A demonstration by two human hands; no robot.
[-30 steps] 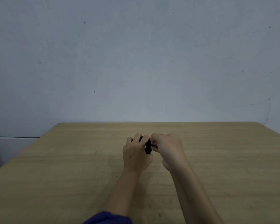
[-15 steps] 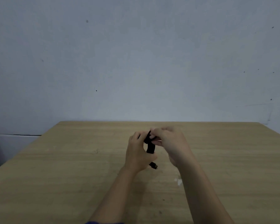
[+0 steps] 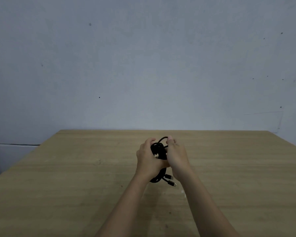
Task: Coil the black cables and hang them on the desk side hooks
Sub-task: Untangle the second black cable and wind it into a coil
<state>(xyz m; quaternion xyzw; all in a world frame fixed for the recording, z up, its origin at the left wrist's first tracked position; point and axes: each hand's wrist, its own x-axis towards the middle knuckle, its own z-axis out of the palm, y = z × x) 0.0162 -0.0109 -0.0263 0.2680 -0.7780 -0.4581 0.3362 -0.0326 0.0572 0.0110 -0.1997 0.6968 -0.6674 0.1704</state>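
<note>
Both hands grip 1 black cable bundle (image 3: 158, 151) above the desk (image 3: 75, 177) — left hand (image 3: 148, 159) curled around it, right hand (image 3: 177, 158) pinching a loop; 2 plugs (image 3: 170, 180) dangle below.

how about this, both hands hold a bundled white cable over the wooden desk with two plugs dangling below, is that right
Not quite: the bundled cable is black, not white. The head view shows the left hand and right hand holding it over the wooden desk, two plugs dangling below.
</note>
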